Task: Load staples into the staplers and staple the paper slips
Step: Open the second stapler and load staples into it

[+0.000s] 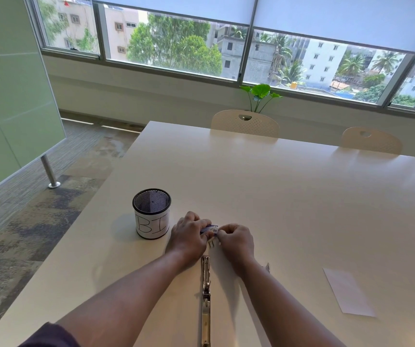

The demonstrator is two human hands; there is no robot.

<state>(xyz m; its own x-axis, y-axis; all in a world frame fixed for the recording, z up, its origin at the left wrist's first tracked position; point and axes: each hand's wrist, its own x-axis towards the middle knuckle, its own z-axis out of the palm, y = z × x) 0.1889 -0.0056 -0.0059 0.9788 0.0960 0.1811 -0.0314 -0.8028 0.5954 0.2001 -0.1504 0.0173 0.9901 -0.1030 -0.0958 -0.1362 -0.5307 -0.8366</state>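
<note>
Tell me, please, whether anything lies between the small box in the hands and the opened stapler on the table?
Nothing visible does. Both hands, left and right, hold the small staple box just beyond the far end of the opened stapler, with only bare table between them.

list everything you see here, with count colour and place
stapler: 1, silver, opened flat on the table between the forearms
staple box: 1, blue-white, held between both hands
mesh cup: 1, black with a white label, left of the hands
paper slip: 1, white, on the right of the table
table: 1, cream
chairs: 2, cream, far side
plant: 1, green, by the window
left hand: pinches the box
right hand: pinches the box
</note>
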